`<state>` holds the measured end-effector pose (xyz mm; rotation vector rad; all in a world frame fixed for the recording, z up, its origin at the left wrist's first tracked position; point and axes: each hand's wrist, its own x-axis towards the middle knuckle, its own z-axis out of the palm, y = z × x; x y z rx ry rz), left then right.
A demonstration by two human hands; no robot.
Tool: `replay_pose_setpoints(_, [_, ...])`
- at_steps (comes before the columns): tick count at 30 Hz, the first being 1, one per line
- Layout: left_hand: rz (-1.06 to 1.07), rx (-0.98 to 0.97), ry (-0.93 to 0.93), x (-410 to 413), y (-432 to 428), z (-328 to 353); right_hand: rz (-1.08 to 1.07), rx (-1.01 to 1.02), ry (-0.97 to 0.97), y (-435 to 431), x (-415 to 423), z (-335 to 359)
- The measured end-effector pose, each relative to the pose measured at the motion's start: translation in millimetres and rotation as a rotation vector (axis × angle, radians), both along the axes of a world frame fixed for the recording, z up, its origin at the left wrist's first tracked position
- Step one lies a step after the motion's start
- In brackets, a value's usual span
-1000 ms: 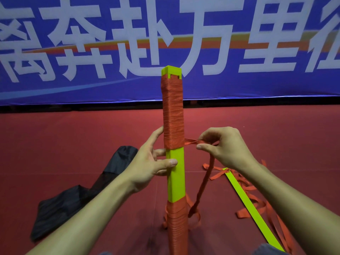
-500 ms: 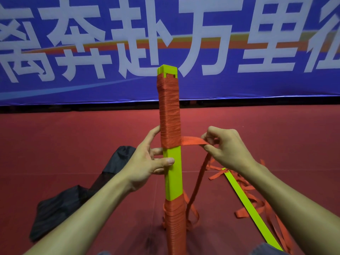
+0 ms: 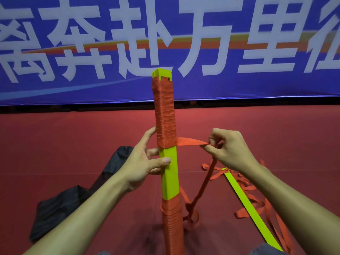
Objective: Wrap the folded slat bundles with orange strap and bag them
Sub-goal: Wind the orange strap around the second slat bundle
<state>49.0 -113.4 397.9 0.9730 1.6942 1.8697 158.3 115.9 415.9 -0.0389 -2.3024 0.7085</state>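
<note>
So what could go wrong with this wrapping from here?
1. The right hand only pinches the strap; if it slips, the tight turns on the bundle could loosen.
2. The strap trails down into a tangled pile on the floor, so it may snag when pulled.
3. The left hand alone steadies the upright bundle, so a hard tug might tip it.

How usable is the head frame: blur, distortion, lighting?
Head view: slat bundle, orange strap, left hand and right hand are sharp; banner lettering is smeared; its lower edge bows, wide-angle distortion; red floor darkens toward the corners; black bag shows little detail.
</note>
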Motion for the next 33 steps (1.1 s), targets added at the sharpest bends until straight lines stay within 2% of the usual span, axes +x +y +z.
replay_pose_setpoints(3, [-0.005,-0.003,-0.003,0.9,1.0,0.0,-0.028,-0.021,-0.012,-0.9,-0.2,-1.1])
replay_pose_setpoints(9, [0.005,-0.013,-0.014,1.0,0.7,0.4,0.252,-0.468,-0.057,-8.3,3.7,3.5])
replay_pose_setpoints(13, [0.018,-0.020,-0.026,1.5,0.3,1.1,0.332,-0.575,-0.056,-8.6,2.2,2.2])
replay_pose_setpoints(18, [0.041,-0.002,-0.040,2.1,-0.2,1.5,0.286,-0.571,-0.067,-7.9,0.5,-1.3])
replay_pose_setpoints(22, [0.039,-0.026,-0.017,2.4,1.0,0.4,0.147,-0.449,-0.049,-7.3,-2.6,-3.8])
replay_pose_setpoints(28, [0.098,-0.063,0.031,3.3,6.7,-1.9,0.027,-0.323,-0.134,-7.1,-7.0,-3.6])
replay_pose_setpoints(33, [0.141,-0.067,0.086,9.4,13.0,1.3,-0.021,-0.294,-0.022,-28.6,-10.0,1.8])
